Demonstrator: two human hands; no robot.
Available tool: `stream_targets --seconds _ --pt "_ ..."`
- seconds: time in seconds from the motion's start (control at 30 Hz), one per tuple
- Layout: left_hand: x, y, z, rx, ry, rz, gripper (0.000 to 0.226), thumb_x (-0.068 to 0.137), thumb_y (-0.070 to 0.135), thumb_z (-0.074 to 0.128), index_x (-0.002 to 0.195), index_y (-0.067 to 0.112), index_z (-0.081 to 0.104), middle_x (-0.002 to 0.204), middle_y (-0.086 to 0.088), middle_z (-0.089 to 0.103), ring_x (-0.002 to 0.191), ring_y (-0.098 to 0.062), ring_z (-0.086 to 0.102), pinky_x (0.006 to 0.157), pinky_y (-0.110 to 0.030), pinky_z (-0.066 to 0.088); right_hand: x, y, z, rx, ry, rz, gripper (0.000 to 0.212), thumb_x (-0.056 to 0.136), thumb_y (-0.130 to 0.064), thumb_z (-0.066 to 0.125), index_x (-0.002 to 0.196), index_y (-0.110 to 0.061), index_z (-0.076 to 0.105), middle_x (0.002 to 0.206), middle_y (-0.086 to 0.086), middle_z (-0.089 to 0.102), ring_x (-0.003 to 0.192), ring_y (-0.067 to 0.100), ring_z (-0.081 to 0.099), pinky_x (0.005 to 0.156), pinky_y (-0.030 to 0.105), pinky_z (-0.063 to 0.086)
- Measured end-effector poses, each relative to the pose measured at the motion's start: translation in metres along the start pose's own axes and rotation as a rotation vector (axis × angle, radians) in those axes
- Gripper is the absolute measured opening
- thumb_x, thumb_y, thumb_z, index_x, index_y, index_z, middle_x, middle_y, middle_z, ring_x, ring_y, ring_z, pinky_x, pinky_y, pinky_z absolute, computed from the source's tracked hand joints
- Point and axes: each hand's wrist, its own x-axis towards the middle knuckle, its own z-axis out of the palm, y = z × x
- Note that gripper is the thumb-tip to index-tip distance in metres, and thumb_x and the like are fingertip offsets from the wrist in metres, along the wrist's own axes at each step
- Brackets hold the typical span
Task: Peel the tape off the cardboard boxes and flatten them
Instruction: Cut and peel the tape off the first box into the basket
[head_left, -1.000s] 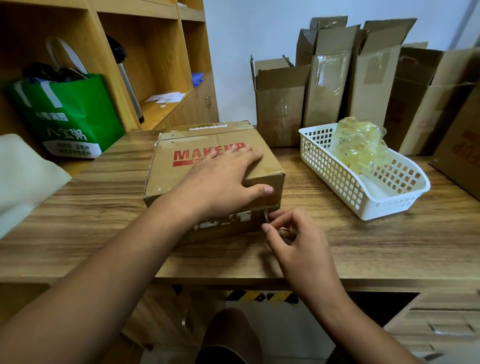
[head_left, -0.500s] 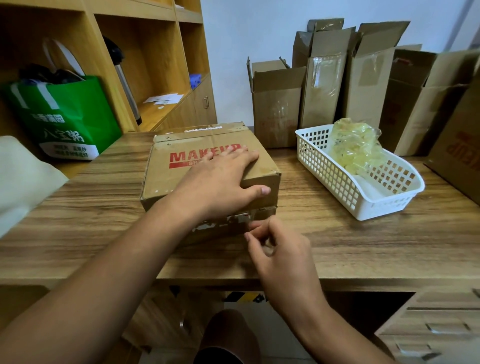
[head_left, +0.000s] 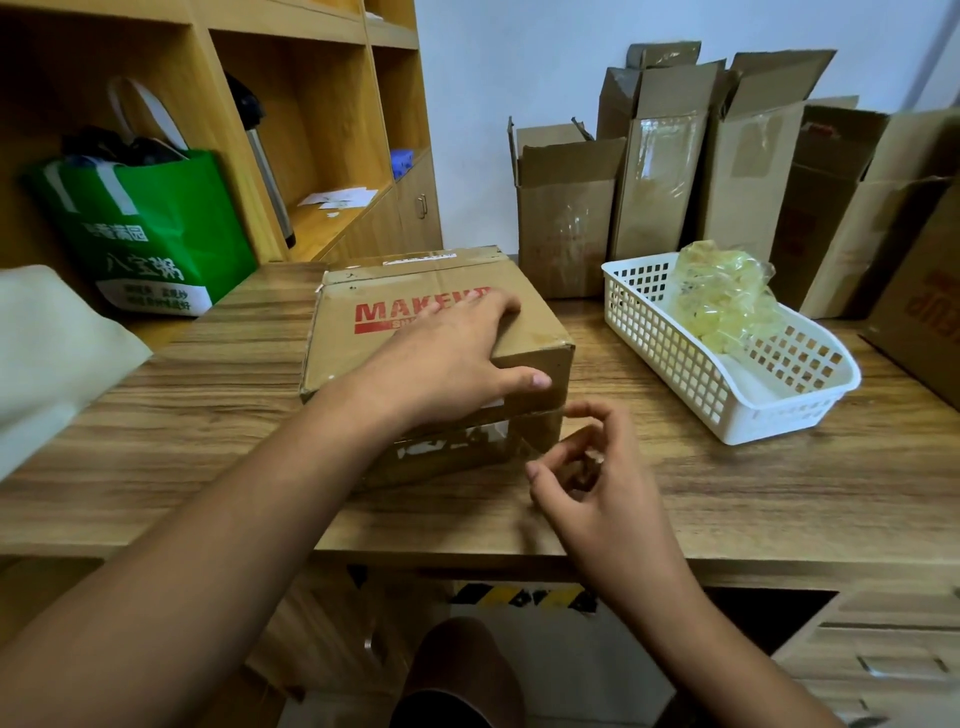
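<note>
Box on table: left hand flat on top, right hand curled at near-right corner, tape grasp indiscernible; risk: tape snapping if yanked.

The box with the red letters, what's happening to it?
A person is getting the tape off it. The left hand lies flat on top of the cardboard box, steadying it on the wooden table. The right hand, fingers curled, picks at the box's near corner; whether it has tape is unclear. The box is closed, not flattened. The white basket beside it holds a crumpled clear wad, likely tape.
</note>
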Motion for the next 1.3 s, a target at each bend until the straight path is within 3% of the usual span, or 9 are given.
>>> stream_targets --seconds 0.1,0.23,0.33,0.5,0.7,0.83,1.17,1.3 --pt "0.002 -0.003 -0.003 -0.004 -0.053 0.011 0.081 0.085 0.066 0.063 0.152 0.035 0.029 0.157 0.004 0.038 0.141 -0.023 0.039 0.113 -0.041 0.033 0.008 0.004 -0.005 -0.13 -0.063 -0.013 0.036 0.09 -0.028 0.073 0.118 -0.04 0.054 0.086 -0.008 0.064 0.079 0.006 0.063 0.068 0.02 0.052" --pt "0.002 -0.013 -0.012 0.026 -0.157 0.073 0.081 0.091 0.063 0.058 0.157 0.04 0.017 0.168 0.008 0.015 0.153 -0.02 0.019 0.12 -0.035 0.018 0.017 0.005 -0.004 -0.329 -0.064 -0.078 0.023 0.097 -0.028 0.064 0.12 -0.031 0.065 0.099 -0.018 0.057 0.093 -0.003 0.054 0.076 0.01 0.043" --pt "-0.001 -0.025 -0.021 0.07 -0.226 0.142 0.081 0.093 0.063 0.054 0.158 0.045 0.011 0.167 0.019 0.008 0.152 -0.006 0.013 0.112 -0.021 0.012 0.024 0.009 -0.009 -0.346 -0.056 -0.058 0.019 0.099 -0.025 0.06 0.115 -0.03 0.068 0.1 -0.018 0.053 0.096 -0.006 0.051 0.076 0.006 0.042" --pt "-0.008 -0.038 -0.022 0.046 -0.263 0.21 0.073 0.096 0.064 0.045 0.155 0.054 0.003 0.163 0.03 0.0 0.147 0.007 0.005 0.119 -0.025 0.007 0.03 0.012 -0.014 -0.329 -0.024 -0.036 0.017 0.099 -0.022 0.059 0.111 -0.029 0.069 0.1 -0.018 0.053 0.095 -0.01 0.049 0.075 0.006 0.041" --pt "-0.009 -0.031 -0.012 0.067 -0.192 0.184 0.07 0.101 0.058 0.041 0.159 0.045 0.003 0.165 0.025 -0.001 0.148 0.007 0.0 0.114 -0.018 -0.003 0.011 0.008 -0.005 -0.3 -0.056 -0.13 0.018 0.098 -0.013 0.059 0.106 -0.027 0.067 0.099 -0.019 0.053 0.096 -0.003 0.052 0.079 0.008 0.041" --pt "-0.008 -0.029 -0.008 0.071 -0.169 0.187 0.072 0.101 0.058 0.042 0.16 0.043 0.005 0.167 0.022 0.0 0.15 0.004 0.0 0.12 -0.022 -0.002 -0.011 0.005 0.01 -0.287 -0.09 -0.192 0.017 0.097 -0.008 0.057 0.105 -0.023 0.061 0.1 -0.015 0.051 0.095 0.0 0.053 0.076 0.007 0.041" --pt "-0.011 -0.021 -0.007 0.082 -0.148 0.173 0.071 0.101 0.055 0.044 0.16 0.04 0.007 0.167 0.02 0.001 0.151 0.003 0.003 0.121 -0.025 -0.001 -0.02 -0.011 0.025 -0.227 -0.077 -0.122 0.012 0.101 -0.018 0.052 0.108 -0.026 0.058 0.103 -0.017 0.047 0.095 -0.001 0.051 0.078 0.014 0.046" --pt "-0.01 -0.021 -0.006 0.081 -0.136 0.171 0.071 0.101 0.055 0.043 0.16 0.04 0.007 0.167 0.02 0.002 0.151 0.001 0.004 0.122 -0.027 0.001 -0.026 -0.018 0.032 -0.22 -0.119 -0.15 0.013 0.101 -0.016 0.052 0.105 -0.027 0.056 0.101 -0.018 0.043 0.094 0.0 0.051 0.073 0.009 0.043"
